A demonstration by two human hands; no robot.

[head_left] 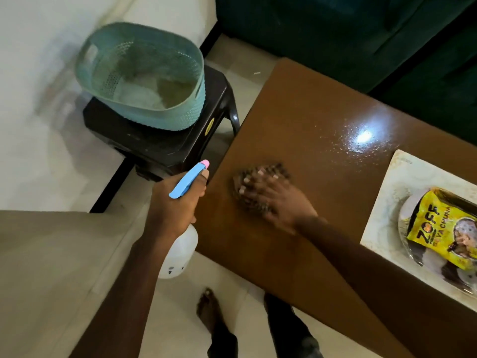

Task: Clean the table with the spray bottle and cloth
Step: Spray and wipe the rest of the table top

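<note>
My left hand (173, 205) grips a white spray bottle (178, 257) by its neck, just off the table's left edge; its blue trigger head with a pink nozzle (188, 180) points up and away. My right hand (273, 196) lies flat on a dark patterned cloth (276, 168), pressing it onto the brown table (309, 120) near the left edge. The hand and cloth are motion-blurred. Spray droplets (361, 140) glisten on the tabletop farther right, under a light reflection.
A white tray (387, 202) with a yellow snack packet (436, 228) on a plate sits at the table's right. A teal basket (196, 104) stands on a dark stool (154, 151) left of the table. A dark green sofa (335, 34) is behind. My bare foot (209, 308) is on the tiled floor.
</note>
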